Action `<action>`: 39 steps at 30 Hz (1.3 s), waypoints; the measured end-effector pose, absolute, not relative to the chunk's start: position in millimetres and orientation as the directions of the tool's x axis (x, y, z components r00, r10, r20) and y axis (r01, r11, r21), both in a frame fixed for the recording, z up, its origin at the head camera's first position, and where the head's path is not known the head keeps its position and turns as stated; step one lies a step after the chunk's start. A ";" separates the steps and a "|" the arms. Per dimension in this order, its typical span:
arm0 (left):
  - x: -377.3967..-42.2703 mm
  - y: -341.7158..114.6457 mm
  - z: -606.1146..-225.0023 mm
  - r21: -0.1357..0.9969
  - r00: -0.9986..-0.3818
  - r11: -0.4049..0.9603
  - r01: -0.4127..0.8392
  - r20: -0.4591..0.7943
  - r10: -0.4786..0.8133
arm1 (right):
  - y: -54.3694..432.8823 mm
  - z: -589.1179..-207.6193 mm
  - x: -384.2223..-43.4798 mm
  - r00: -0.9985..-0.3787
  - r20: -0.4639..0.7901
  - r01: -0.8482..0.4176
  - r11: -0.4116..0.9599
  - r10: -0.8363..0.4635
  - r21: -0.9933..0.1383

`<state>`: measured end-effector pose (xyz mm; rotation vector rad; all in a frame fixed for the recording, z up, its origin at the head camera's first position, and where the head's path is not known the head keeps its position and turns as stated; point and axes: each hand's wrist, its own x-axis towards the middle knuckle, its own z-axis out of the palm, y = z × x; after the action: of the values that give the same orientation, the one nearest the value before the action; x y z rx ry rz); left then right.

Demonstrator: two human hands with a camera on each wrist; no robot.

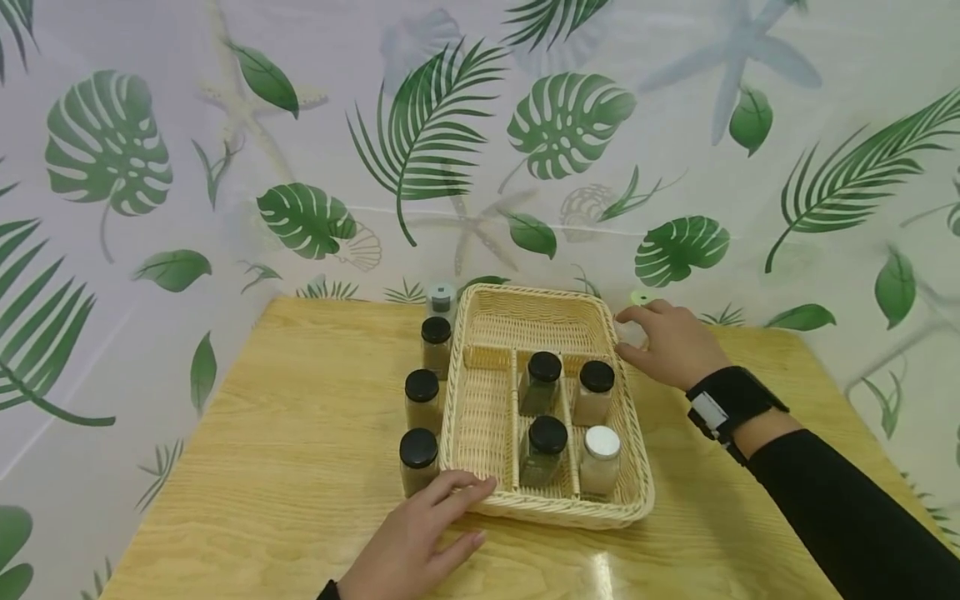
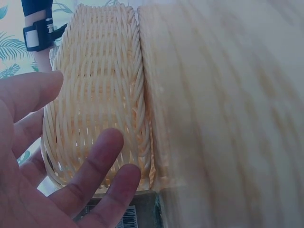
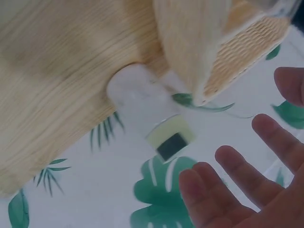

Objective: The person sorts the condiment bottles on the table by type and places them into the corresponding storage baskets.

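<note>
My left hand (image 1: 420, 537) is at the front left corner of the wicker basket (image 1: 555, 510), fingers relaxed and fingertips at the rim. In the left wrist view its fingers (image 2: 107, 152) spread along the woven front wall. Beyond the basket's back right corner, my right hand (image 1: 671, 342) reaches beside a clear bottle with a pale green lid (image 1: 641, 297). The right wrist view shows this bottle (image 3: 142, 99) standing on the table, the right fingers (image 3: 237, 166) loosely bent and apart from it. Jars with black lids (image 1: 542, 387) and one with a white lid (image 1: 601, 462) stand in the basket.
Left of the basket, several black-lidded jars (image 1: 422, 400) stand in a row, with a grey-lidded clear bottle (image 1: 441, 300) at the back. Dividers split the basket into compartments. A leaf-patterned sheet (image 1: 450, 125) hangs behind the wooden table (image 1: 300, 433).
</note>
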<state>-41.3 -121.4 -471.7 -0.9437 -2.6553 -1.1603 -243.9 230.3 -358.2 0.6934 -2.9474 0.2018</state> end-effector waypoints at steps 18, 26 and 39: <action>-41.1 -119.6 -475.6 0.639 -0.803 0.505 0.580 0.342 0.489 | 249.7 -364.0 -291.4 -0.948 0.025 -0.319 0.944 -0.318 -0.084; -40.9 -120.8 -474.9 0.622 -0.798 0.515 0.590 0.353 0.488 | 254.5 -365.4 -313.1 -0.954 0.011 -0.301 0.952 -0.301 -0.058; -40.7 -121.6 -473.1 0.627 -0.797 0.514 0.586 0.333 0.503 | 256.3 -368.7 -336.1 -0.956 -0.040 -0.286 0.955 -0.290 -0.077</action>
<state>-40.7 -121.6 -473.1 -0.9523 -2.6371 -1.1558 -336.1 256.3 -368.7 0.4652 -3.1564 0.1118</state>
